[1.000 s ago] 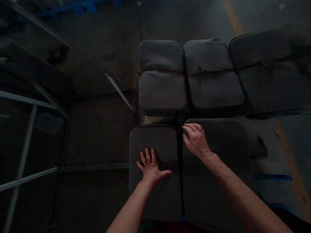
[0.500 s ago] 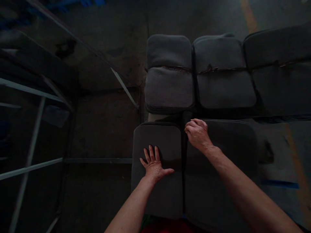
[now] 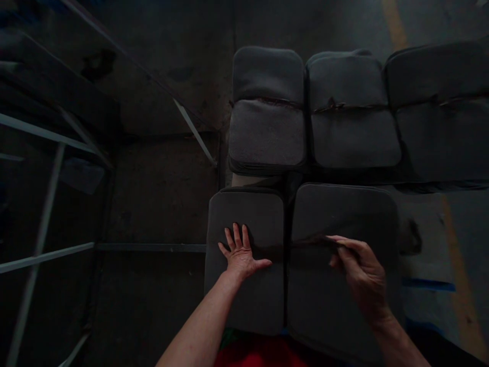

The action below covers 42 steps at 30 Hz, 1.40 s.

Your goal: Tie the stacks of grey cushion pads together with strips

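My left hand [image 3: 240, 257] lies flat with spread fingers on the near left stack of grey rounded-corner mats [image 3: 260, 300]. My right hand [image 3: 362, 272] is closed on the end of a dark tie strip [image 3: 309, 240] above the near right stack [image 3: 344, 306]. From my right fingers the strip runs left, stretched toward the left stack; its far end is too dark to make out. Just beyond, two similar stacks, a left one [image 3: 267, 135] and a middle one [image 3: 353, 137], are each cinched across the middle by a dark tie.
Another tied stack [image 3: 439, 142] sits at the far right. To the left stands a metal frame [image 3: 49, 204] with pale bars, and a horizontal bar [image 3: 153, 247] reaches the near left stack. A yellow floor line [image 3: 458, 275] and a blue strip [image 3: 430, 284] lie at the right.
My right hand has moved right and toward me from the gap between the near stacks, and the dark strip now shows stretched out from it. My left hand stays on the left stack.
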Motion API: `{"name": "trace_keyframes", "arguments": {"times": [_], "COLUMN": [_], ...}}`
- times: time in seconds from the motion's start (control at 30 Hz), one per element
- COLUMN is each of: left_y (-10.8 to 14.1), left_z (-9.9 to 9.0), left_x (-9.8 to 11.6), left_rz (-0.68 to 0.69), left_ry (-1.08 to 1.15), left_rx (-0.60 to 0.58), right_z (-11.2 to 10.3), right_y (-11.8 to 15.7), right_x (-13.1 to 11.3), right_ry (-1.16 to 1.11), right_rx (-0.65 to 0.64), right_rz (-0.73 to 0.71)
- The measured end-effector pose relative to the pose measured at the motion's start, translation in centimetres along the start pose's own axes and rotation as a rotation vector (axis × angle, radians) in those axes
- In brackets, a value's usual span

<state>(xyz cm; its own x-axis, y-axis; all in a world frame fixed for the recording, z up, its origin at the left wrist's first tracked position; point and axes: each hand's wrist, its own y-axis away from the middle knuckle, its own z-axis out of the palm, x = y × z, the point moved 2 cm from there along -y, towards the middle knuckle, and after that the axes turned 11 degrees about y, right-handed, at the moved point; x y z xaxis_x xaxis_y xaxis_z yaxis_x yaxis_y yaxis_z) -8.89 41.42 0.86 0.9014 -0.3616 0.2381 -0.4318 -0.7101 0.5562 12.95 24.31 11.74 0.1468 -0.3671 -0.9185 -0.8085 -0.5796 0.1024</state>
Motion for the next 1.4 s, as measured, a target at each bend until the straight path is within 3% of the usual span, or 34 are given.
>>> {"name": "trace_keyframes", "arguments": {"times": [0.13, 0.23, 0.4, 0.53, 0.63, 0.77, 0.83, 0.97, 1.13, 1.2, 1.3, 1.4], "left_y": [0.0, 0.0, 0.1, 0.2, 0.3, 1.1, 1.8, 2.0, -2.6, -5.0, -7.4, -8.2], "left_z": [0.1, -0.1, -0.4, -0.4, -0.4, -0.9, -1.6, -4.1, -7.4, -8.1, -8.3, -8.1], "left_x": [0.0, 0.1, 0.4, 0.5, 0.3, 0.2, 0.6, 4.5, 13.3, 15.8, 17.4, 17.4], "left_rz": [0.002, -0.007, -0.014, 0.008, 0.018, 0.074, 0.091, 0.179, 0.322, 0.341, 0.398, 0.415], "left_ry": [-0.006, -0.014, -0.027, -0.027, -0.017, 0.025, 0.069, 0.178, 0.136, 0.057, -0.051, -0.026], "left_rx": [0.007, 0.005, 0.006, 0.048, 0.073, 0.131, 0.250, 0.520, 0.394, 0.314, 0.231, 0.234], "right_z": [-0.4, -0.1, -0.9, -1.7, -1.4, -0.8, -0.7, -0.7, -0.8, -0.9, -0.9, -0.8], "right_y": [3.2, 4.6, 5.0, 4.6, 4.4, 4.3, 4.3, 4.1, 4.0, 4.0, 4.1, 4.0], "right_x": [-0.2, -0.6, 2.2, 6.7, 8.9, 9.4, 9.1, 9.0, 9.5, 9.6, 9.6, 9.7], "right_ry": [-0.273, -0.377, -0.424, -0.329, -0.174, -0.063, -0.067, -0.092, -0.138, -0.135, -0.119, -0.122], "right_rx": [-0.110, -0.181, 0.024, 0.177, 0.127, 0.083, 0.081, 0.075, 0.045, 0.044, 0.048, 0.050], "right_rz": [0.240, 0.336, 0.482, 0.558, 0.558, 0.529, 0.523, 0.550, 0.560, 0.559, 0.548, 0.538]}}
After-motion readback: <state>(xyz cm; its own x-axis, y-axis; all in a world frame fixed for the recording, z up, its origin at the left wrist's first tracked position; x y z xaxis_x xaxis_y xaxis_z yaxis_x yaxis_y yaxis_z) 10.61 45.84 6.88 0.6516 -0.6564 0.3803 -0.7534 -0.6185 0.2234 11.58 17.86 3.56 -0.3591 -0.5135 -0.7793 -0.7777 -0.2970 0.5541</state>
